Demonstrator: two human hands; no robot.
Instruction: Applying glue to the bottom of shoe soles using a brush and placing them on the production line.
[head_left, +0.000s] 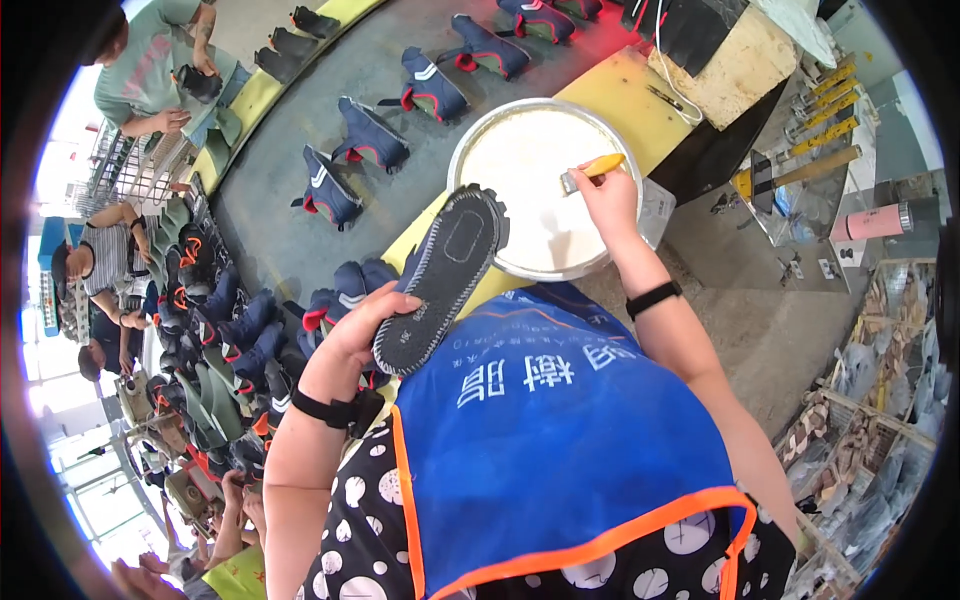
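Note:
My left hand [362, 325] is closed around the heel end of a shoe upper [440, 280], turned so that its black underside faces up. Pale stitches run round the edge of that underside, and the toe points away toward the basin. On the right, my right hand [612, 205] grips a flat brush [604, 165] by its yellow handle. Its bristles hang over a round metal basin [545, 103] of cream-white liquid. Whether the bristle tips touch the liquid I cannot tell. The shoe's toe overlaps the basin's left rim in the view.
Several navy shoe uppers [430, 85] with red trim stand on a grey belt [300, 115] ahead. More shoes [250, 320] crowd the left side. A co-worker [160, 75] handles a dark shoe across the belt. At right are yellow-handled tools [825, 100] and a pink bottle [872, 222].

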